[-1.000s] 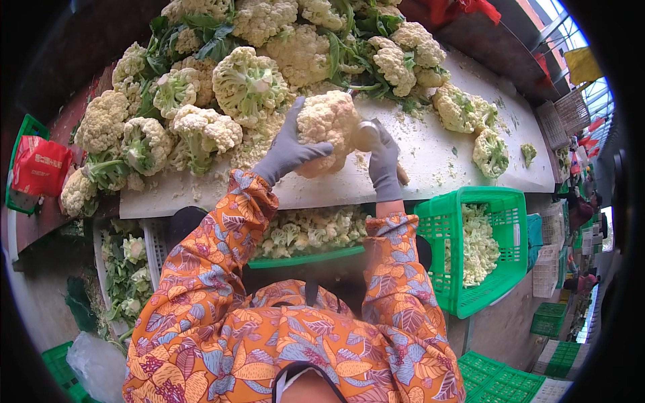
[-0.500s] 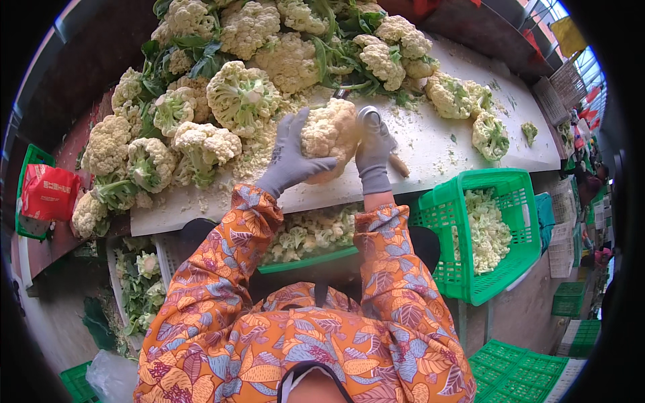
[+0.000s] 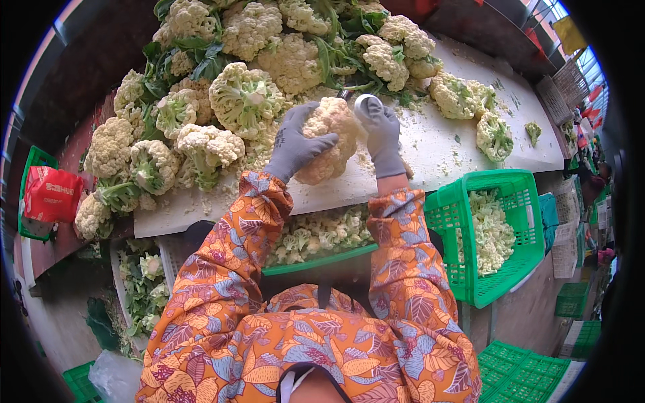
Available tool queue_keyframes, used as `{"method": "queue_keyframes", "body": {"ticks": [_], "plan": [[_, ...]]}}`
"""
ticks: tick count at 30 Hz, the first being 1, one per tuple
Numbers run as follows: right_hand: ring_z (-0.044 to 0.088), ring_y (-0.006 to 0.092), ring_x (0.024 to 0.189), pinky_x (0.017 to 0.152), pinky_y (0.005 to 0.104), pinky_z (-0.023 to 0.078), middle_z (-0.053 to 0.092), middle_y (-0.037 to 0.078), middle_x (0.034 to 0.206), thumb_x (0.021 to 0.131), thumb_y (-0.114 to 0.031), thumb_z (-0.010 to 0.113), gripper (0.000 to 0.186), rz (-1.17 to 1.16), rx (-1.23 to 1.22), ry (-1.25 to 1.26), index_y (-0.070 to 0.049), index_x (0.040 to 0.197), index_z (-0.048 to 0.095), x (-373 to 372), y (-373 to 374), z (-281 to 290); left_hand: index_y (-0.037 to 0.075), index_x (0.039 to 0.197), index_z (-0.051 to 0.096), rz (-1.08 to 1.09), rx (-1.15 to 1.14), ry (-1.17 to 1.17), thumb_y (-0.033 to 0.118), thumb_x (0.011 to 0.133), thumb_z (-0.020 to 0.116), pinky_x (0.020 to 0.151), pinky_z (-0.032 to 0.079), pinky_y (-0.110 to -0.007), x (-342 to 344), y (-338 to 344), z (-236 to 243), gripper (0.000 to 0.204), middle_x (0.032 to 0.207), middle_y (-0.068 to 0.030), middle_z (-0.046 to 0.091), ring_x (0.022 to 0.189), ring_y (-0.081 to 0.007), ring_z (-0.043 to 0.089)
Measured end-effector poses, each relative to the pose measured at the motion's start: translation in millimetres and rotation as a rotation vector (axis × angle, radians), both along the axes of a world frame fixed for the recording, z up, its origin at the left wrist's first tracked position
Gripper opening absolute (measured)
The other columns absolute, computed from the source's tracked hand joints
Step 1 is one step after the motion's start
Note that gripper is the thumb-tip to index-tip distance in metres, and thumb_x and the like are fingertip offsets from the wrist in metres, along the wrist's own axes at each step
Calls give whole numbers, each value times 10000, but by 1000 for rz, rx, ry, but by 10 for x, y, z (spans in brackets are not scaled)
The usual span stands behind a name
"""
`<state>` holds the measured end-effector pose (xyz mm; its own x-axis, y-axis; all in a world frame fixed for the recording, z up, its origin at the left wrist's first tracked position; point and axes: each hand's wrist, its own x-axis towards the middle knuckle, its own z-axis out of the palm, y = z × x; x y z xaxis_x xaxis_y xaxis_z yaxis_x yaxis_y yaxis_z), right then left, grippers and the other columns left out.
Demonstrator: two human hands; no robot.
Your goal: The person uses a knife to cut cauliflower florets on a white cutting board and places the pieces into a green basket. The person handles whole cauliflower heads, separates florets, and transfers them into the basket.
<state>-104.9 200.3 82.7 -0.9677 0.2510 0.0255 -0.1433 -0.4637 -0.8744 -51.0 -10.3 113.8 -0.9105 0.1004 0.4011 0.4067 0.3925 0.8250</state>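
Note:
A large cream cauliflower head (image 3: 329,138) is held up over the white board, with my gloved left hand (image 3: 299,142) wrapped round its left side. On its right, my gloved right hand (image 3: 381,131) is closed round a tool with a round, pale end (image 3: 367,106); the rest of the tool is mostly hidden by the hand and the cauliflower. A small dark and shiny piece (image 3: 345,94) shows just behind the cauliflower. Beside my right wrist, a brown handle (image 3: 407,169) lies on the board, partly covered.
A pile of cauliflower heads (image 3: 248,94) with leaves covers the board's far and left parts. Florets fill a green crate (image 3: 319,260) below the board's front edge and part of another green crate (image 3: 470,269) at right. A red bag (image 3: 52,193) stands far left.
My right hand has shifted slightly right and up, and the tool's round end has turned. The cauliflower stays in my left hand, almost in place. The whole view has moved a little.

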Motion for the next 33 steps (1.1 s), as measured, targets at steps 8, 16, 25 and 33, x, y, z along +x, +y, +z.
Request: {"method": "queue_keyframes", "body": {"ticks": [8, 16, 25, 33], "plan": [[662, 119, 815, 729, 248, 557, 716, 92, 968, 915, -92, 701, 193, -7, -2, 100, 24, 1068, 689, -37, -209, 230, 56, 1331, 567, 26, -18, 8, 314, 713, 902, 1069, 441, -374, -51, 88, 26, 748, 1294, -147, 555, 1218, -278, 557], [705, 198, 825, 740, 302, 609, 722, 126, 940, 910, -3, 577, 207, -54, 29, 19, 59, 1079, 679, -104, -98, 194, 49, 1308, 570, 20, -38, 31, 310, 707, 905, 1040, 458, -370, 0, 71, 47, 736, 1270, -144, 567, 1185, -266, 568], [683, 147, 894, 809, 287, 569, 732, 109, 994, 873, -60, 661, 209, 144, 278, 113, 59, 1036, 712, 21, -263, 479, 52, 1290, 576, -42, -57, -13, 298, 712, 899, 1048, 457, -377, 65, 135, 139, 706, 1283, -145, 556, 1200, -274, 560], [651, 112, 747, 709, 252, 553, 722, 57, 919, 923, -88, 658, 192, -40, 232, 62, 18, 1079, 697, -14, -66, 93, 42, 1314, 552, -10, -94, 15, 252, 704, 918, 1048, 455, -355, 49, 133, 77, 742, 1273, -119, 565, 1211, -236, 552]]}}
